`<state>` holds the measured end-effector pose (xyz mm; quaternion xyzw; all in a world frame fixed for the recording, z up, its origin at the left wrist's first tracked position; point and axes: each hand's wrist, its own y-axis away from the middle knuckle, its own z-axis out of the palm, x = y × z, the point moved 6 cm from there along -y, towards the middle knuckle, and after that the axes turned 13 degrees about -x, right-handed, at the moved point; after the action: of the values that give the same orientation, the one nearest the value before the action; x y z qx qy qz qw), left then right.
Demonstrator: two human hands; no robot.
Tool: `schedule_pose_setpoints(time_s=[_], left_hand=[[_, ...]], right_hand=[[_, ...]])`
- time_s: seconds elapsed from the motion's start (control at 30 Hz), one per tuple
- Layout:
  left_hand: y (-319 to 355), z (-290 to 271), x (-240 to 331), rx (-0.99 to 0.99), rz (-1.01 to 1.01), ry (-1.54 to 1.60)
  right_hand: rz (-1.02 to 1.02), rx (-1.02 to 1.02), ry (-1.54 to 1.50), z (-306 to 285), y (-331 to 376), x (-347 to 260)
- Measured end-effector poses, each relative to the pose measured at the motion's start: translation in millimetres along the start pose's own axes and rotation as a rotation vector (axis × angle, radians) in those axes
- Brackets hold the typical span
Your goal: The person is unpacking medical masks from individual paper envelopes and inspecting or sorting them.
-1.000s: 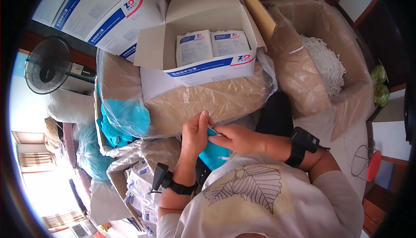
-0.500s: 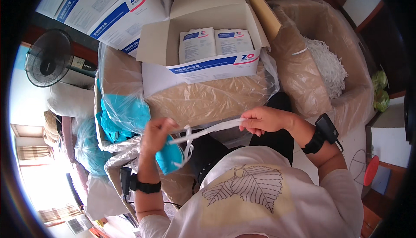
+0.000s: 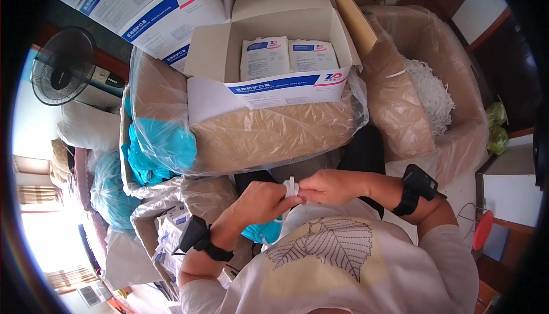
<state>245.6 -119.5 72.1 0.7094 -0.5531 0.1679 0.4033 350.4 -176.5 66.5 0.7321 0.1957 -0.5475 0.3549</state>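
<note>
Close ahead, open carton tops plastic-wrapped box beyond hands.

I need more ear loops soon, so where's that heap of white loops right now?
In the head view, the heap of white loops sits upper right, inside the plastic-lined carton, right of the open white box.

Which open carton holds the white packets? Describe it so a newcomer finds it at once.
Start at the big clear plastic bag of tan material lying across the middle, just beyond the person's hands. The open white carton rests on top of that bag, flaps spread, with two flat white packets side by side inside. The other white cartons at the upper left are shut; only this one is open.
</note>
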Motion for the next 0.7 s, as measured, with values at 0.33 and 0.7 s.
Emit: schedule_pose_setpoints(time_s=[0.33, 0.7], left_hand=[[50, -39, 44, 0.028, 0.266, -0.236], [105, -114, -12, 0.718, 0.179, 0.577]], right_hand=[[-0.005, -0.304, 0.008, 3, 50, -46], [-0.189, 0.174, -0.810, -82, 20, 23]])
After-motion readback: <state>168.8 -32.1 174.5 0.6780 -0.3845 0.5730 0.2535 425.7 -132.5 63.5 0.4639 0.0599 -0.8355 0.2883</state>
